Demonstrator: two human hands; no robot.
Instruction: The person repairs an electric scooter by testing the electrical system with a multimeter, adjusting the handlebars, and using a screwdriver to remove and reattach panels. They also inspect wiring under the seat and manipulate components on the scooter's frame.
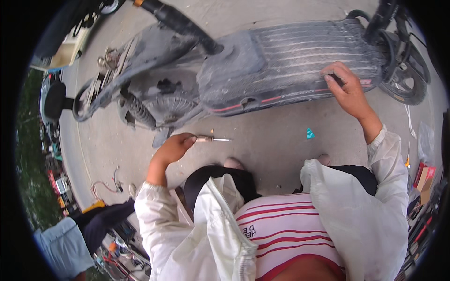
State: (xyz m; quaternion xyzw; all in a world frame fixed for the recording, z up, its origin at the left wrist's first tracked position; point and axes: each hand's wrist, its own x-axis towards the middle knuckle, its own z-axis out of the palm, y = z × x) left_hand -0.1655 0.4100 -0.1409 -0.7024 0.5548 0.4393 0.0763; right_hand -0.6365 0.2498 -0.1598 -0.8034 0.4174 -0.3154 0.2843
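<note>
A dusty grey electric scooter (300,51) stands crosswise before me, its ribbed footboard to the right and its rear wheel (171,110) to the left. Held low between it and my knees is a screwdriver (206,138) with a pale handle; my left hand (173,150) is closed round that handle, and the metal shaft points right. Over the near right edge of the footboard is my right hand (349,91), thumb and fingertips brought together in a pinch. Whatever lies between those fingertips, if anything, is too small to make out.
A turquoise scrap (310,133) lies on the concrete. At the right are an orange-handled tool (407,162), a clear plastic bag (425,143) and a red box (424,175). A person in blue (65,248) is at the lower left, near tangled cables and tools (119,253).
</note>
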